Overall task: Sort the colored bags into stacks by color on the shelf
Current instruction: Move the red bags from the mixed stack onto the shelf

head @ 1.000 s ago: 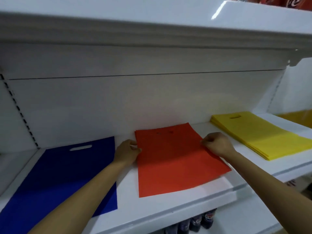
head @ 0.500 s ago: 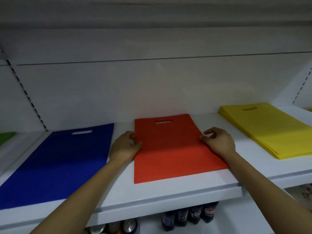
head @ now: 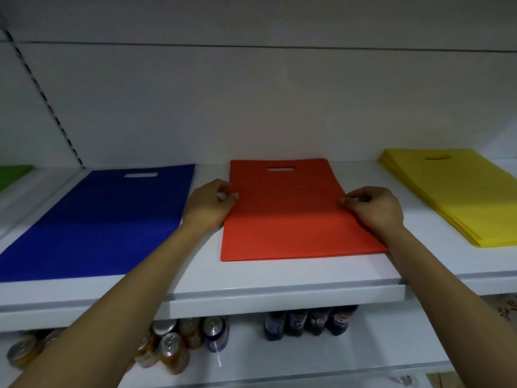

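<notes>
A red bag point(head: 288, 219) with a cut-out handle lies flat in the middle of the white shelf point(head: 279, 296). My left hand point(head: 208, 205) sits at its left edge, fingers curled, with thumb and fingertips pinching that edge. On the opposite edge, my right hand point(head: 376, 210) pinches the bag with curled fingers. To the left lies a blue bag point(head: 98, 219), flat and apart from the red one. A stack of yellow bags point(head: 453, 191) lies to the right. A green bag point(head: 12, 175) shows at the far left edge.
The shelf's white back wall rises right behind the bags. Below the shelf stand drink cans point(head: 170, 348) on the left and dark bottles point(head: 310, 322) in the middle. Bare strips of shelf separate the stacks.
The red bag has turned from skewed to square with the shelf and now lies flat. Both hands stayed at its side edges. My view has dropped lower.
</notes>
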`<action>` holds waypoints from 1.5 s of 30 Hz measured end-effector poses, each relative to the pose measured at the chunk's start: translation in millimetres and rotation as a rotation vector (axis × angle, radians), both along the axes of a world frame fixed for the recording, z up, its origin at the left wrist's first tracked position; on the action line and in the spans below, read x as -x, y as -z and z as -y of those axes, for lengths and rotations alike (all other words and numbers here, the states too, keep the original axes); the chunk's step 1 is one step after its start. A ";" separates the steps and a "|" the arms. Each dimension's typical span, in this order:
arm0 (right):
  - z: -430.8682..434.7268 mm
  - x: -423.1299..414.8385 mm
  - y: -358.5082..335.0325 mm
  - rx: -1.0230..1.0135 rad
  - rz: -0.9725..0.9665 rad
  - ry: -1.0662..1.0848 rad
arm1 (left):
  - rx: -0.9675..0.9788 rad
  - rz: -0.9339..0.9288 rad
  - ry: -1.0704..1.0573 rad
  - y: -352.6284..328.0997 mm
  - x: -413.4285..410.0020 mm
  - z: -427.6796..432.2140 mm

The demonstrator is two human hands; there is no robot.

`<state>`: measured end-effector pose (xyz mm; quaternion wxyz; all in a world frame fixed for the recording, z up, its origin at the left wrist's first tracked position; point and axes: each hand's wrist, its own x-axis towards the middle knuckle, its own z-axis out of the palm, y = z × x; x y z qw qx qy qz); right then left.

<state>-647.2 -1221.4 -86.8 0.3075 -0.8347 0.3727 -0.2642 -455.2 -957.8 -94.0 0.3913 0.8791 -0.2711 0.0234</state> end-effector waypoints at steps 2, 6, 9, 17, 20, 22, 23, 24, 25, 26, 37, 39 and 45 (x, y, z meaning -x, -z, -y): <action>-1.3 0.7 -1.5 -0.074 0.065 -0.015 | 0.028 -0.011 -0.001 -1.4 1.9 0.0; 1.4 3.9 -14.7 -0.081 0.134 -0.023 | 0.105 0.001 -0.033 -10.3 7.9 -8.8; -18.2 -8.3 -31.3 0.064 0.114 -0.045 | -0.009 0.064 0.003 -22.6 8.8 -34.4; -192.6 -118.8 -68.0 0.256 -0.026 -0.498 | -0.272 0.347 -0.084 -66.8 -1.0 -182.0; -284.3 -158.1 -75.5 0.267 -0.041 -0.659 | -0.420 0.438 -0.203 -82.4 -5.9 -271.8; -352.3 -180.2 -79.0 0.293 -0.016 -0.777 | -0.507 0.451 -0.310 -90.0 -6.5 -341.8; -387.1 -189.7 -80.8 0.296 -0.010 -0.821 | -0.535 0.438 -0.359 -91.6 -6.5 -377.9; -423.3 -198.2 -82.9 0.303 -0.011 -0.859 | -0.557 0.414 -0.411 -92.1 -6.2 -414.7; -460.4 -206.3 -84.8 0.312 -0.013 -0.900 | -0.575 0.389 -0.466 -92.2 -5.0 -452.3; -497.4 -213.7 -86.7 0.324 -0.010 -0.940 | -0.592 0.363 -0.515 -91.5 -3.5 -489.1; -799.2 -247.5 -75.0 0.260 0.012 -1.185 | -0.779 0.254 -0.767 -81.0 24.5 -766.3; -824.8 -256.7 -72.4 0.232 0.000 -1.200 | -0.772 0.241 -0.778 -77.3 21.7 -791.4; -865.0 -313.3 -70.7 0.055 0.039 -1.147 | -0.694 0.209 -0.804 -62.2 -14.6 -839.1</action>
